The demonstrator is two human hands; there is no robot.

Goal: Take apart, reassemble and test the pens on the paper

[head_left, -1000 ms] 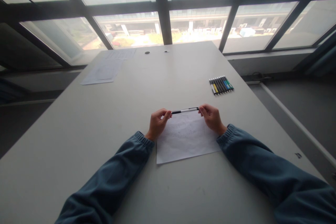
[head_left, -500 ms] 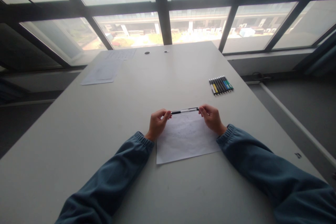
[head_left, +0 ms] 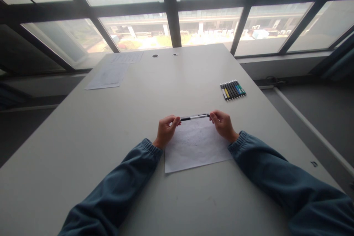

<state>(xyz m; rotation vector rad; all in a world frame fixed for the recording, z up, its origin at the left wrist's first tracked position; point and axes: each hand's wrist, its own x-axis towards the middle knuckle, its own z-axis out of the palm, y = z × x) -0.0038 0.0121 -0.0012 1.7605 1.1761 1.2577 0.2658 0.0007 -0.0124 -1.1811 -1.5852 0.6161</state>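
A black and white pen (head_left: 194,117) is stretched level between my two hands, above the far edge of a sheet of paper. My left hand (head_left: 166,129) pinches its left end between thumb and fingers. At the other end, my right hand (head_left: 222,124) pinches the pen the same way. Both tips are partly covered by the fingers. The white sheet of paper (head_left: 196,151) lies below, creased and faintly marked, with its sides partly behind my hands and right sleeve.
A row of several pens (head_left: 233,90), black, yellow, blue and green, lies side by side on the white table (head_left: 83,147) at the right. Papers (head_left: 106,75) rest at the far left. Two round holes (head_left: 155,56) sit near the back edge, before the windows.
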